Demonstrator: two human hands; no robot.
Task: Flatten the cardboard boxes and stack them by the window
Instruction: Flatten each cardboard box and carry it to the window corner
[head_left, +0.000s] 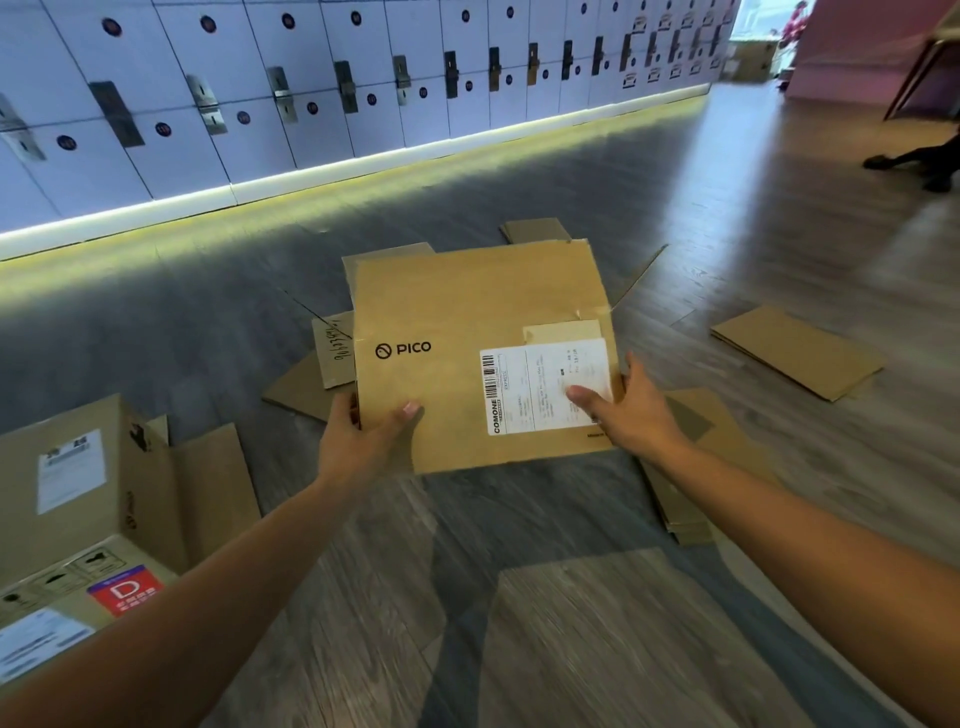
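Note:
A flattened brown PICO cardboard box (467, 322) with a white shipping label is held above the wooden floor in the middle of the view. My left hand (363, 431) grips its near left edge, thumb on top and fingers underneath. My right hand (631, 410) grips the near right edge, thumb pressed on the label. More flattened cardboard (306, 384) lies on the floor under and behind it, partly hidden. Another flat piece (795, 351) lies to the right, and a flat stack (696, 467) sits under my right wrist.
Two unflattened boxes stand at the left, one with open flaps (98, 467) and one with a red D sticker (67, 613). A wall of lockers (311, 78) runs along the back. A person's foot (914, 161) and chair legs are at far right.

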